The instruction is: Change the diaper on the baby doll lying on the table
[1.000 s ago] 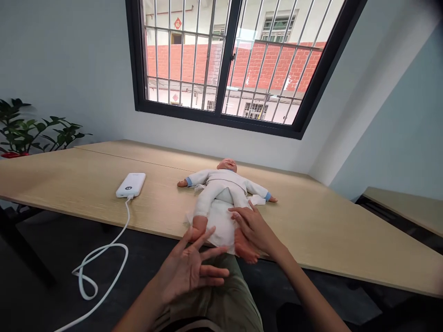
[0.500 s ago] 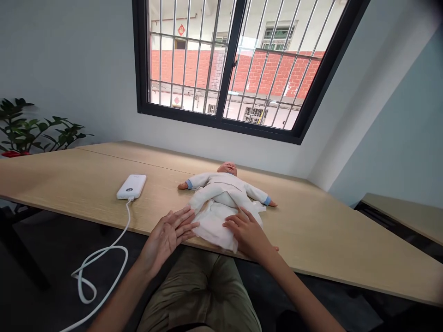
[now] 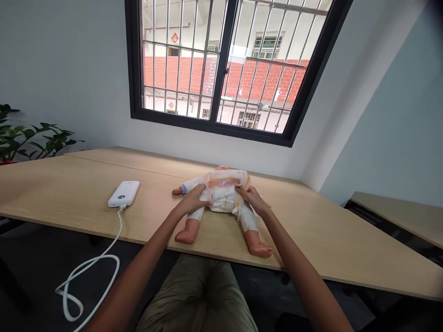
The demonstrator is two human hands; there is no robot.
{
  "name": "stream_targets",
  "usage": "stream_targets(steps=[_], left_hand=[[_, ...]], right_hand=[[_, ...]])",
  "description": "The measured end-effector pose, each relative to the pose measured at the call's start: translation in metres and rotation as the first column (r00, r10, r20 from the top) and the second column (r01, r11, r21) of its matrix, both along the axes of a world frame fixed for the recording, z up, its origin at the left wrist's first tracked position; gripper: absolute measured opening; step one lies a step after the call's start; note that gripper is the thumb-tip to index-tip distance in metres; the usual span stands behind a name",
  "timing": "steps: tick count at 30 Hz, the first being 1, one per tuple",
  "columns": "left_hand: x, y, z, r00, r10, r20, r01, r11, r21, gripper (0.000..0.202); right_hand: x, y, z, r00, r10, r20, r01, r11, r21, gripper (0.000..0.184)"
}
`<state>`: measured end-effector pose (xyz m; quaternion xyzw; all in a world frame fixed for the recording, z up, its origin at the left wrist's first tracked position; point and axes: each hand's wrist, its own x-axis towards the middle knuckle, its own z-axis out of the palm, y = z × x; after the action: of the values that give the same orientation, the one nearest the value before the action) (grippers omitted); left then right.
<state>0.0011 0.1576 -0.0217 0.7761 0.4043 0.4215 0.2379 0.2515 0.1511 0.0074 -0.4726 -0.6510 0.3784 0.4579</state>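
A baby doll (image 3: 191,230) in a white suit with blue cuffs lies on its back, feet toward me. Its legs are spread and most of its head is hidden behind a raised diaper (image 3: 224,196). That diaper passes between the legs and is folded up over the belly and chest, its printed front facing me. At the diaper's left side, my left hand (image 3: 194,199) is closed on the edge. My right hand (image 3: 254,199) pinches the opposite edge, near the yellow trim, and hides part of the doll's arm.
A white power bank (image 3: 124,192) lies left on the wooden table (image 3: 311,230), its white cable (image 3: 100,257) hanging in loops off the front edge. Behind stand a barred window (image 3: 221,69) and, far left, a green plant (image 3: 38,140).
The diaper has come up from between the legs and now covers the doll's front. Both hands moved forward and closed on its sides. The legs and feet are now exposed.
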Motion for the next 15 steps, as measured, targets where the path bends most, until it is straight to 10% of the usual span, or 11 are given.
stream_targets(steps=[9,15], left_hand=[[0.014,0.043,0.028,0.965,-0.237,0.109,0.257,0.937,-0.236,0.042],[0.018,0.070,0.008,0.902,-0.244,0.356,0.374,0.853,-0.363,0.050]], right_hand=[[0.005,0.041,-0.010,0.981,-0.109,-0.160,0.095,0.991,-0.095,0.045],[0.004,0.043,-0.027,0.959,-0.062,-0.276,0.024,0.990,-0.138,0.031]])
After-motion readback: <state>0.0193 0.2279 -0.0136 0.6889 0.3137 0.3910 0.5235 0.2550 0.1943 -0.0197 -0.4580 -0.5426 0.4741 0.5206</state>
